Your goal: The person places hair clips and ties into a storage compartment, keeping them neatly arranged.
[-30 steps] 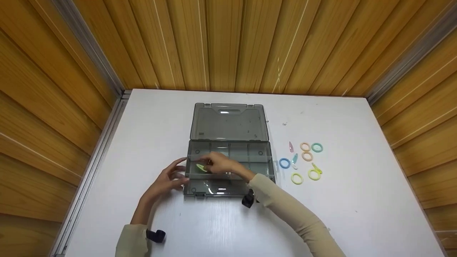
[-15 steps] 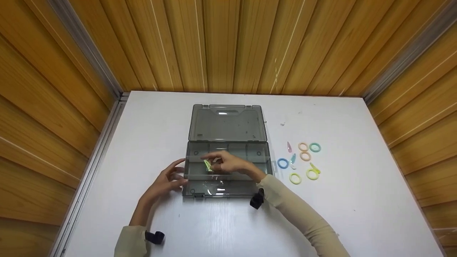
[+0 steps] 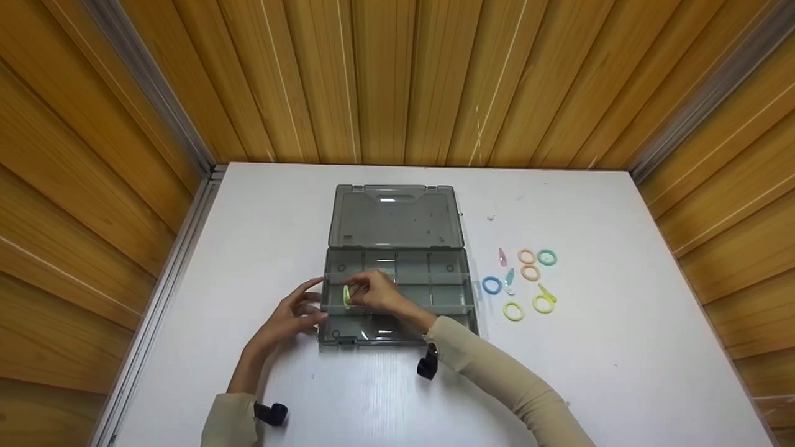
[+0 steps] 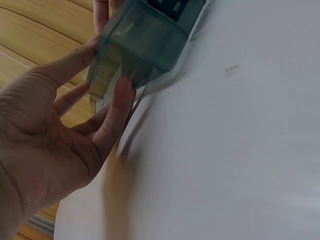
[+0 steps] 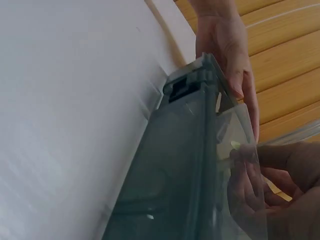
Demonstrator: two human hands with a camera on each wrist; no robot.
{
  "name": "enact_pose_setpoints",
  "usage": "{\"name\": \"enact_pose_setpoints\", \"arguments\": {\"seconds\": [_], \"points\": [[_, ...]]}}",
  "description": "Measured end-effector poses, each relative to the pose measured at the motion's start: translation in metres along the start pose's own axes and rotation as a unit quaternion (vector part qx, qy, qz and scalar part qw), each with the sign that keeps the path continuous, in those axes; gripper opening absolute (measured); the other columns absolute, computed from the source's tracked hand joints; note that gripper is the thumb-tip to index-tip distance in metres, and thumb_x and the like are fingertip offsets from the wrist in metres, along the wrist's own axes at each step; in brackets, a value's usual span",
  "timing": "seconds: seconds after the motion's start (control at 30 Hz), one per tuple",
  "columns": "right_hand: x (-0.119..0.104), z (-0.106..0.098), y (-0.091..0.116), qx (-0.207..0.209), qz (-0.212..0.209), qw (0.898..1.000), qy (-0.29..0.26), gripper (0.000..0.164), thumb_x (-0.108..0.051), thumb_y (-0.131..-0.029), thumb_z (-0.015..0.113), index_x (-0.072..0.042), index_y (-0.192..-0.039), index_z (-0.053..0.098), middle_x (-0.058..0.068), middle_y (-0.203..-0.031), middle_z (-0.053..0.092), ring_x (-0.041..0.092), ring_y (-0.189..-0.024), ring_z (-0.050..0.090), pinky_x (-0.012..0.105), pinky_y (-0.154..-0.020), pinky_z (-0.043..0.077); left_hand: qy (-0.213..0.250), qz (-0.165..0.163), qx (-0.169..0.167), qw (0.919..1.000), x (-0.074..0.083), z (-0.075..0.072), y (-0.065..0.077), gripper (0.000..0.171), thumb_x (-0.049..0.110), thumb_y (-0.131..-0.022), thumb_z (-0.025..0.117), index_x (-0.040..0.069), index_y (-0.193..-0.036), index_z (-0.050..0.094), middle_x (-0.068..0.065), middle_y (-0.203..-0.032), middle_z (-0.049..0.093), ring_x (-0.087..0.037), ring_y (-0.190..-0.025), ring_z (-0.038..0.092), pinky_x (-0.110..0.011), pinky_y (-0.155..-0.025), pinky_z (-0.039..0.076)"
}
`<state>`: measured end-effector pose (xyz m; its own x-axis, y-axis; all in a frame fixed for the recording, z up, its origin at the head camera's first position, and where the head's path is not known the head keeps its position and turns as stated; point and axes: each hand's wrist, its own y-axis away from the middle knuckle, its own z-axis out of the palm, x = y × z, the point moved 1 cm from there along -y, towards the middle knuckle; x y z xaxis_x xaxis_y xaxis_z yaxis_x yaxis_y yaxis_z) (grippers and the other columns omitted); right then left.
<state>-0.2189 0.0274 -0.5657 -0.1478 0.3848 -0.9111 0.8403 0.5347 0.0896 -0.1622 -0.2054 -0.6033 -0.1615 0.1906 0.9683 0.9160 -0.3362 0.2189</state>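
Lime clip point(image 3: 346, 295) pinched by the right hand point(image 3: 376, 290), at the left end of the box point(image 3: 435, 293); left hand point(image 3: 290, 316) spread against its side. Placing, it seems; next calls for a neat release.

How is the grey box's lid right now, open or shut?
Open: the lid is folded back on the far side of the box, leaving the compartments uncovered beneath the right hand.

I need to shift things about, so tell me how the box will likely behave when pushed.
The box should feel stiff: its plastic-looking walls stand straight. It is probably light for its size, since the walls look thin and see-through. It seems unlikely to tip, lying broad and low, though its open lid might swing.
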Motion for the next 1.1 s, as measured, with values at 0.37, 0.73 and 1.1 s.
{"name": "enact_pose_setpoints", "arguments": {"seconds": [0.37,0.73,1.1], "points": [[0.001,0.012,-0.009,0.013,0.038,0.999,0.002,0.034,0.013,-0.078,0.072,0.008,-0.112,0.073,0.007,-0.075,0.076,0.000,-0.065,0.059,0.012,-0.064,0.048,-0.001,0.010,-0.013,0.9999,-0.002,-0.003,-0.002,0.083,0.017,-0.093,0.076,0.018,-0.162,0.030,-0.029,-0.146,0.048,-0.027,-0.113,0.063,-0.039,-0.088,0.061],[0.004,0.017,-0.014,0.012,0.024,0.997,0.071,0.032,0.009,-0.078,0.069,0.008,-0.109,0.076,0.020,-0.091,0.077,0.002,-0.066,0.052,0.012,-0.063,0.044,0.006,-0.001,-0.035,0.9993,-0.003,-0.006,0.000,0.084,0.017,-0.095,0.074,0.024,-0.164,0.026,-0.026,-0.152,0.043,-0.025,-0.116,0.061,-0.040,-0.092,0.061],[0.001,0.015,-0.012,0.033,0.011,0.994,0.102,0.025,0.007,-0.079,0.071,0.006,-0.102,0.078,0.017,-0.088,0.078,0.001,-0.065,0.053,0.012,-0.062,0.046,0.007,0.002,-0.029,0.9996,-0.002,-0.004,-0.002,0.082,0.015,-0.095,0.073,0.022,-0.163,0.027,-0.029,-0.153,0.041,-0.026,-0.116,0.061,-0.045,-0.093,0.061]]}}
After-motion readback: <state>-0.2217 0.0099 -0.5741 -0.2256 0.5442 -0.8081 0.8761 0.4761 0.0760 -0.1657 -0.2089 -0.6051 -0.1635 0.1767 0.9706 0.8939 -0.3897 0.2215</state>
